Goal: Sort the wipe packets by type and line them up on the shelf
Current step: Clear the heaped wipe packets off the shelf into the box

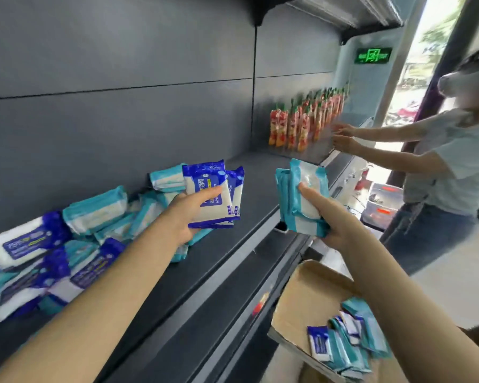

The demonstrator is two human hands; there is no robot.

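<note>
Glossy plastic wipe packets (210,194), matt dark metal-looking shelf (233,244), plain brown cardboard box (310,297)

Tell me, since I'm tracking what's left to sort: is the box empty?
Not empty: the box holds a loose heap of blue and teal packets at its near end.

Arms bare and outstretched toward the shelf (256,183). The left hand (184,217) grips blue wipe packets (209,197), thumb across their front; the right hand (333,219) clutches teal wipe packets (302,186).
</note>
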